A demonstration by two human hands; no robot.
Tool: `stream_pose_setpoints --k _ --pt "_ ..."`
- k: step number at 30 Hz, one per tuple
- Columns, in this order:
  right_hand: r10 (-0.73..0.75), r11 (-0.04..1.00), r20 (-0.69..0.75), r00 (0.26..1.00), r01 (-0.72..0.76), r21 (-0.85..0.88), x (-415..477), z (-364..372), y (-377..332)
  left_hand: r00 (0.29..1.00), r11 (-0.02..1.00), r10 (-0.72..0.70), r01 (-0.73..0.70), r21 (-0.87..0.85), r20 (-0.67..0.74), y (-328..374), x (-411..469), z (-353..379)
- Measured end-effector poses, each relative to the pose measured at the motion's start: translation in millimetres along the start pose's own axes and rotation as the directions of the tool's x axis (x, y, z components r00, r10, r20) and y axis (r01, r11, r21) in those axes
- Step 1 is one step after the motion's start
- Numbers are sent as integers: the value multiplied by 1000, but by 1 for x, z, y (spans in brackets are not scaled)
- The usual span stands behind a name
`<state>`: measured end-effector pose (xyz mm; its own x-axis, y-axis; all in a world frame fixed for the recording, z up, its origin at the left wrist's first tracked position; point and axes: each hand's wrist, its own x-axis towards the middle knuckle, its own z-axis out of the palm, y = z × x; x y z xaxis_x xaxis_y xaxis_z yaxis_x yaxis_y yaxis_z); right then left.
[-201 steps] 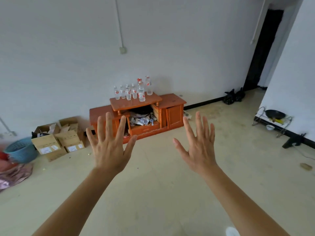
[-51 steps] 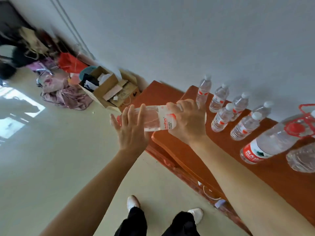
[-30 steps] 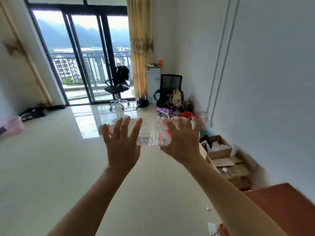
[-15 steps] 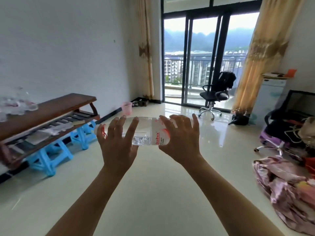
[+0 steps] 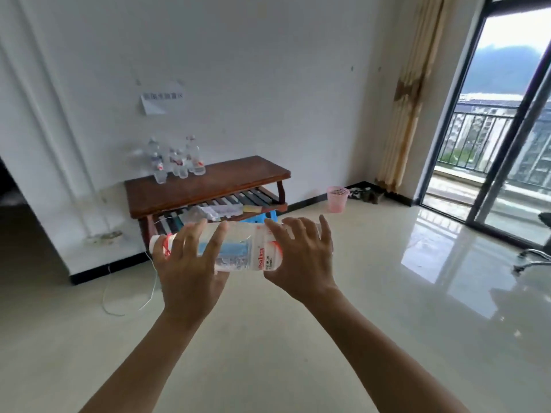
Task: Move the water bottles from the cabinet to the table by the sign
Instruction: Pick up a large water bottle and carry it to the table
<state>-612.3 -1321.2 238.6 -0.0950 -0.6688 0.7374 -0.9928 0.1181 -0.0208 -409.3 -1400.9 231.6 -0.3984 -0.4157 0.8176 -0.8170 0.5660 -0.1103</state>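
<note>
I hold a large clear water bottle [image 5: 241, 253] sideways in front of me, its red-and-white label toward the right. My left hand [image 5: 187, 265] grips the cap end and my right hand [image 5: 301, 260] grips the base end. Ahead stands a low dark wooden table [image 5: 205, 186] against the white wall. Several small water bottles [image 5: 176, 160] stand at its back left corner. A white paper sign [image 5: 162, 99] hangs on the wall above them. The cabinet is out of view.
A slatted shelf under the table holds papers, with a blue stool [image 5: 268, 216] below. A pink waste basket [image 5: 337, 199] stands right of the table. A white cord [image 5: 128, 293] lies on the floor at left. A balcony door [image 5: 507, 114] and curtain [image 5: 408, 93] are at right.
My view has swung left from the balcony door until the table and the wall sign are straight ahead. The bottle stays held sideways in both hands.
</note>
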Motion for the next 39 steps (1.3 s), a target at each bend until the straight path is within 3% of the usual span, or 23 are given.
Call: stream_pose_setpoints --k 7,18,25,30,39 --pt "-101 993 -20 995 102 65 131 128 -8 997 997 -76 76 7 16 -86 72 123" --pt "-41 994 -13 999 42 102 288 323 48 999 998 -45 44 35 25 -152 201 336" --pt "23 976 129 991 -50 212 395 465 100 996 999 -18 14 44 90 -188 294 478" --pt "-56 973 146 988 21 228 498 551 113 994 994 -67 60 89 84 -234 364 558" --pt "-153 963 177 972 106 247 608 710 101 983 983 -150 137 124 104 -322 413 706"
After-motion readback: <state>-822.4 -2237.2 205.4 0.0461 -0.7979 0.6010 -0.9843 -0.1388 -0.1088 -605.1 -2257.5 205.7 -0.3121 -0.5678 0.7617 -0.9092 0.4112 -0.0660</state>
